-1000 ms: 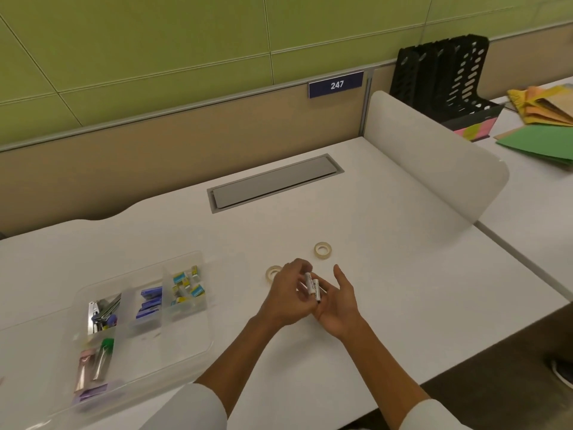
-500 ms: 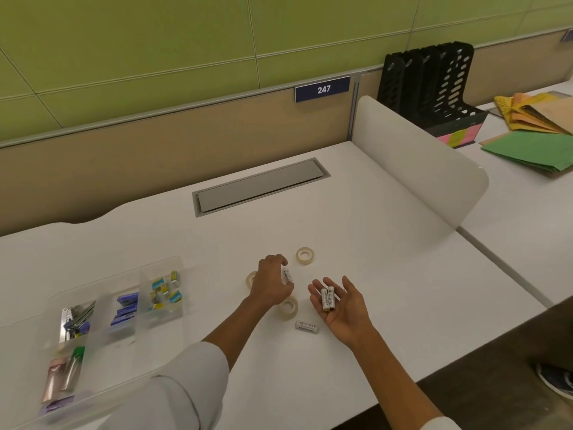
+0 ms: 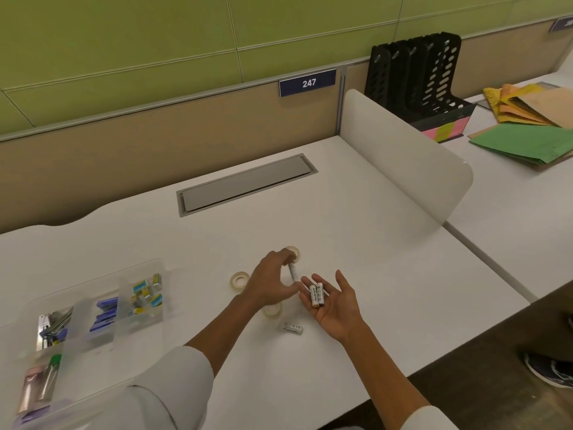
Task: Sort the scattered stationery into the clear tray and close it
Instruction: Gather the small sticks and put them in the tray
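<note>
1 head view, looking forward and down, desk (image 3: 372, 243) seemingly near

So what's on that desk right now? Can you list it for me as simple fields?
left hand: pinches one battery
right hand: palm up, two batteries resting on it
loose battery: lying on the desk, near the right wrist
tape rolls: one left of the left hand, one beyond it, one below it
clear tray: open, at left, compartments partly filled

Green panel wall (image 3: 155, 41), white desk (image 3: 387, 274), white divider (image 3: 403, 156).
</note>
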